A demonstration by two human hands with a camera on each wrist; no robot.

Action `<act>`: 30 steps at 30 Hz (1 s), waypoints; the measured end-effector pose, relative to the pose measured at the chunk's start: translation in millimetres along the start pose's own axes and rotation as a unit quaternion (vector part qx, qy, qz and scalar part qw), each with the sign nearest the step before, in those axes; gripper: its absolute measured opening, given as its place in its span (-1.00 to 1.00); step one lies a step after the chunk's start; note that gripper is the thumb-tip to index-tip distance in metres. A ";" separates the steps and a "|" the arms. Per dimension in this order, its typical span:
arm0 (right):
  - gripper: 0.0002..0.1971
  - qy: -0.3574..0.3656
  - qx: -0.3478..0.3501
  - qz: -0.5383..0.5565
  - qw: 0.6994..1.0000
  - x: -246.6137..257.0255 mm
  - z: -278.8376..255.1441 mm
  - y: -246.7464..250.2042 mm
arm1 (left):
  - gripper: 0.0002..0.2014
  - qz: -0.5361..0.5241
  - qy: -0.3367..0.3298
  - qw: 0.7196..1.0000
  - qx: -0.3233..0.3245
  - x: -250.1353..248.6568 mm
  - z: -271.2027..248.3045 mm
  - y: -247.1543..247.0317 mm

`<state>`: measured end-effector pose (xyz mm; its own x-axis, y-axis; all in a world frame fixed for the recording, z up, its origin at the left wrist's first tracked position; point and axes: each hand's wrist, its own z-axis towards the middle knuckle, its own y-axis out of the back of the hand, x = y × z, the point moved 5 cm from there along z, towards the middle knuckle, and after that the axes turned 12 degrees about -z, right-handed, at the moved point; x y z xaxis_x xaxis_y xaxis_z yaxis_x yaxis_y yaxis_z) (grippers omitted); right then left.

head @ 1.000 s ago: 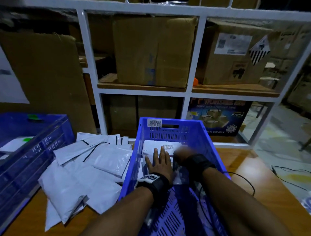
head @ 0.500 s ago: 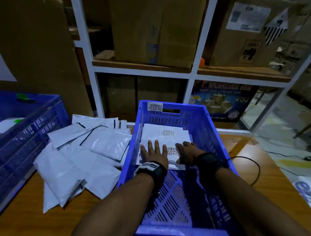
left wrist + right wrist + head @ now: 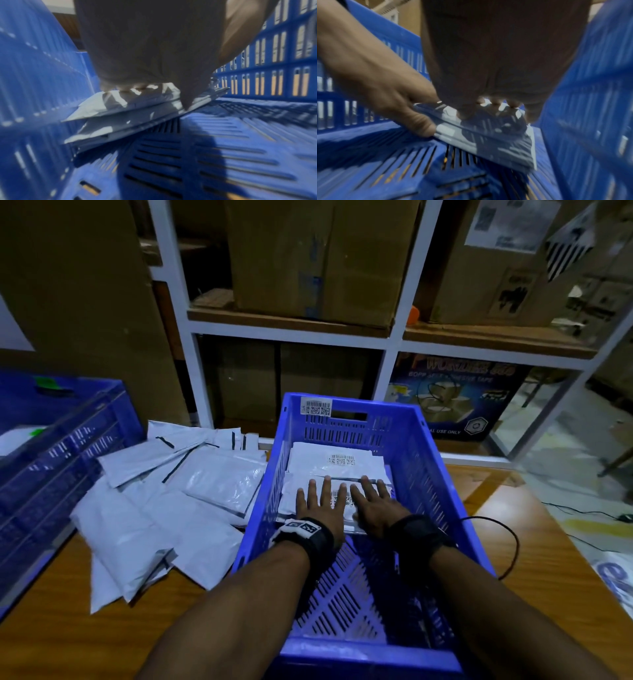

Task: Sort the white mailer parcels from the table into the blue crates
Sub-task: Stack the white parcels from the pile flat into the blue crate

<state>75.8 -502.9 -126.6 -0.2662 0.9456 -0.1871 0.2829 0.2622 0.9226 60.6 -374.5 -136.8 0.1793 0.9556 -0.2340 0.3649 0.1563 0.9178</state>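
Observation:
A blue slotted crate (image 3: 442,474) stands in front of me on the wooden table. White mailer parcels (image 3: 337,465) with barcode labels lie stacked in its far half. My left hand (image 3: 320,501) lies flat on the nearest parcel (image 3: 109,108), fingers straight and spread. Beside it my right hand (image 3: 373,501) presses flat on the same parcel (image 3: 496,132), fingers straight. In the right wrist view the left hand (image 3: 385,88) touches the parcel's edge. A pile of several white mailers (image 3: 164,501) lies on the table left of the crate.
A second blue crate (image 3: 51,474) stands at the far left with white parcels in it. Behind the table a white shelf rack (image 3: 397,337) holds cardboard boxes. A black cable (image 3: 507,542) loops on the table right of the crate.
Both hands have slid nearer on the stack and now lie flat side by side; the right hand's fingers have straightened. The head view has tilted down.

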 end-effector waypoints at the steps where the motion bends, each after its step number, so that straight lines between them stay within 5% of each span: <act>1: -0.33 0.005 -0.002 -0.006 1.000 0.2 -0.9 0.6 | -0.01 -0.003 -0.008 1.000 0.010 0.9 0.2 -2.9; 7: -0.31 -0.001 0.004 -0.010 1.000 6.7 -9.9 5.3 | 0.14 -0.031 -0.018 0.999 0.035 7.8 1.1 -10.8; 14: 0.13 0.002 0.053 -0.044 0.998 11.7 -1.0 -13.6 | 0.16 0.003 -0.033 0.999 0.009 16.7 5.6 -15.7; 30: 0.14 -0.006 0.019 0.005 1.000 16.0 5.4 -32.9 | 0.29 -0.013 -0.020 0.999 0.021 25.3 15.9 -28.0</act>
<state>67.2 -495.4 -161.8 -0.2516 0.9504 -0.1827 0.3205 0.2599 0.9109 69.4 -358.6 -173.5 0.2061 0.9401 -0.2717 0.4072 0.1701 0.8973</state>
